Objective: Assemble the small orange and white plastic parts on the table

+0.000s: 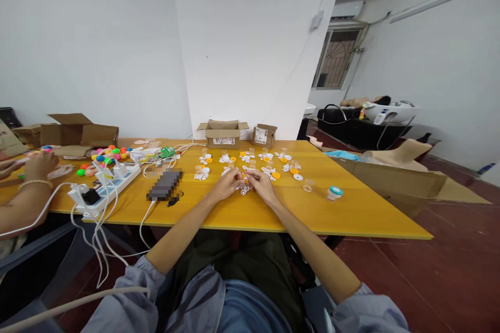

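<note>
My left hand (227, 185) and right hand (263, 187) pinch a small orange piece (246, 179) between them, so neither is nearer. I can't tell which way it points. Loose white pieces (244, 190) lie just below, on the yellow table (304, 216).

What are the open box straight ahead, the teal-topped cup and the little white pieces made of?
Open box: cardboard, by its matt brown walls and bent flaps.
Teal-topped cup: probably plastic, its body see-through; glass isn't ruled out.
White pieces: perhaps plastic, evenly white, but too small to be sure.
</note>
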Demonstrator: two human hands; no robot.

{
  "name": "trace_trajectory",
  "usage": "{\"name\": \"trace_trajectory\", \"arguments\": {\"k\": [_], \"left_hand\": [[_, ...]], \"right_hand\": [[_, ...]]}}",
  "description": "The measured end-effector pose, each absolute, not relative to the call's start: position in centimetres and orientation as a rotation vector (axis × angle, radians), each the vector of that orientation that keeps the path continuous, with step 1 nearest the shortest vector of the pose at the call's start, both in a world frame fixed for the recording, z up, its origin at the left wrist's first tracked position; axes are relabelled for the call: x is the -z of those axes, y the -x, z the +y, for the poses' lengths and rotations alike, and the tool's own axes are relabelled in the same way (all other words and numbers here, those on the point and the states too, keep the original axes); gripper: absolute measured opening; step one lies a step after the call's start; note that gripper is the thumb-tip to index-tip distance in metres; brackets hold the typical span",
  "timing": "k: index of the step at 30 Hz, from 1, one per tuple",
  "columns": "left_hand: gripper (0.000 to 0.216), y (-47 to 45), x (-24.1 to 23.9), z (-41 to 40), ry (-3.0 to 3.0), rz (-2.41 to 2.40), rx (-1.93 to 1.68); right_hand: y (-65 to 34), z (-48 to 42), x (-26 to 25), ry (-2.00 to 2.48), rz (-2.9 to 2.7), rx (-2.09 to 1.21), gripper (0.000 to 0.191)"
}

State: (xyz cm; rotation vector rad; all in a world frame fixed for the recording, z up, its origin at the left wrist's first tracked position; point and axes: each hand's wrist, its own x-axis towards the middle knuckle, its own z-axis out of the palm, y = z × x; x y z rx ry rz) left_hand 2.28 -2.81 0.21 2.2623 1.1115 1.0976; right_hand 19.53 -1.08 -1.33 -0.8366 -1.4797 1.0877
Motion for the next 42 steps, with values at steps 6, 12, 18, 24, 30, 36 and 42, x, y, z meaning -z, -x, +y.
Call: {"name": "trace_trajectory", "arguments": {"k": [6, 12, 18, 24, 30, 36, 42], "left_hand": [[0.015, -2.34, -0.6, -2.64, -2.27, 1.041, -1.182], [0.014, -2.42, -0.49, -2.58, -2.221, 1.136, -1.092], [0.013, -2.4, -0.18, -2.57, -2.189, 1.201, -1.045], [0.014, -2.37, -0.08, -2.6, -2.123, 1.2, -1.013], [0.013, -2.5, -0.23, -2.66, -2.052, 1.211, -1.055], [0.01, -2.47, -0.4, -2.73, -2.053, 1.321, -1.082], [0.012, -2.31, -0.38, -2.75, -2.081, 1.411, -1.059]], "right_hand": [[-19.79, -0.83, 1.41, 0.876, -1.392, -1.058, 0.017], [-19.93, -0.53, 1.75, 0.951, -1.263, -1.015, 0.022], [-19.73, -0.96, 1.32, 1.001, -1.234, -1.0, 0.018], [-19.68, -1.11, 1.13, 1.009, -1.242, -1.014, 0.015], [-19.81, -0.59, 1.74, 1.007, -1.301, -1.022, 0.016], [-19.8, -0.43, 1.89, 1.015, -1.336, -1.028, 0.015], [-19.78, -0.57, 1.77, 1.017, -1.368, -1.017, 0.013]]}}
